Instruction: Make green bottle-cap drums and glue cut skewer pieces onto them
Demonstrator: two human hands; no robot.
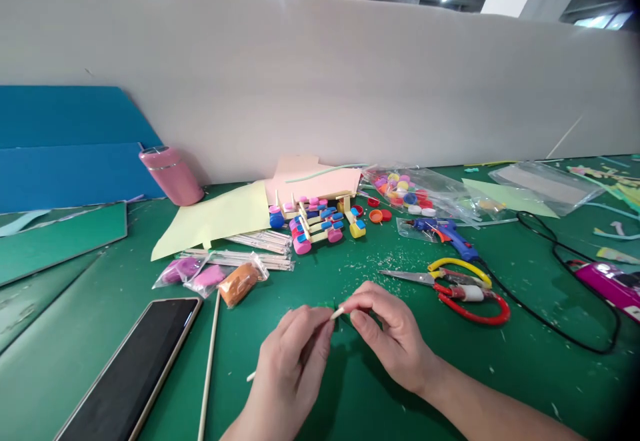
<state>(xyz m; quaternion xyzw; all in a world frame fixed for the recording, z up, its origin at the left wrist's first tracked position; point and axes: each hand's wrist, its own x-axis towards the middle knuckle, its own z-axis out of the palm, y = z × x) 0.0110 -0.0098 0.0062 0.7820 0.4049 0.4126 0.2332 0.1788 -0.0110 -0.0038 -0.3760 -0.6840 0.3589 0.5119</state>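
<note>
A thin, pale wooden stick (337, 312) is gripped in my left hand (295, 354), between thumb and fingers. One end pokes out past the fingertips, and the other shows at the lower left of the hand. My right hand (387, 337) is curled, with index finger and thumb pinched at the stick's upper end. Beyond the hands lies a cluster of small pieces made of coloured bottle caps (320, 224) and wooden sticks. Scissors (450, 284) with yellow and red handles lie beyond my right hand, beside white crumbs.
A phone (135, 367), a long stick (210, 367) and wrapped clay (243, 281) lie left. Behind are bundled sticks (250, 259), yellow paper (215, 217), a pink tumbler (173, 175) and bagged caps (400, 191). A blue glue gun (450, 235) trails a black cord (535, 321) rightward.
</note>
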